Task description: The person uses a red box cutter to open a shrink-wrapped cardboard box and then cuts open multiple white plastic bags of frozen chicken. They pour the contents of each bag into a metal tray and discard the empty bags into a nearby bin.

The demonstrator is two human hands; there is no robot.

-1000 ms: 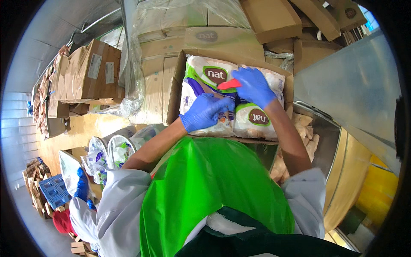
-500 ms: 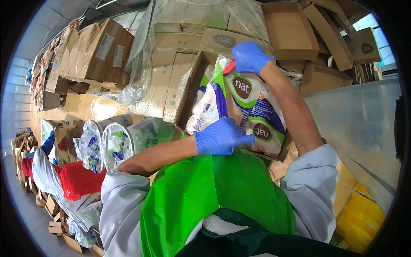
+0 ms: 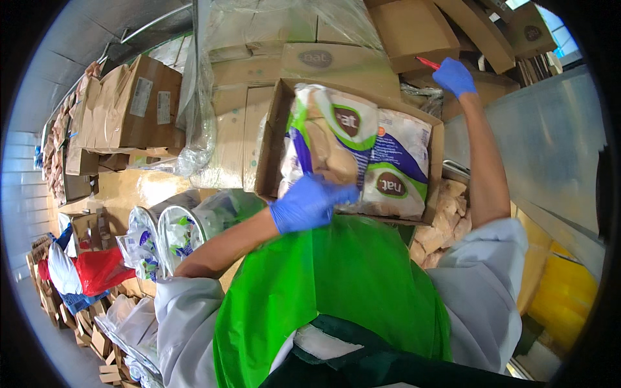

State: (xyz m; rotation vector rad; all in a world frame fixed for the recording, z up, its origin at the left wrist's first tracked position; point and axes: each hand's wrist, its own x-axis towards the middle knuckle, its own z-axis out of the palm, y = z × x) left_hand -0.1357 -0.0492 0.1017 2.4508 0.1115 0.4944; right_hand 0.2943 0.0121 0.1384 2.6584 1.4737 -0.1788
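Note:
In front of me, an open cardboard box (image 3: 435, 171) holds printed plastic bags of pale raw meat. The left bag (image 3: 326, 152), white, green and purple, lies tilted across the right bag (image 3: 404, 145). My left hand (image 3: 307, 205), in a blue glove and somewhat blurred, is closed at the left bag's near edge; its fingertips are partly hidden. Out beyond the box's far right corner, my right hand (image 3: 455, 77), also gloved, grips a slim red tool (image 3: 427, 63) that points left. The tool's exact kind is unclear.
Plastic-wrapped cartons (image 3: 259, 71) are stacked behind the box, with empty cardboard trays (image 3: 414, 32) at the far right. Loose raw meat pieces (image 3: 446, 216) lie right of the box. Hoops with clear bags (image 3: 178, 226) stand on the left. A grey panel (image 3: 543, 149) rises on the right.
My right hand has moved away from the bag, to the right and farther out, with the red tool. The left bag lies flatter. My left hand stays at its near edge.

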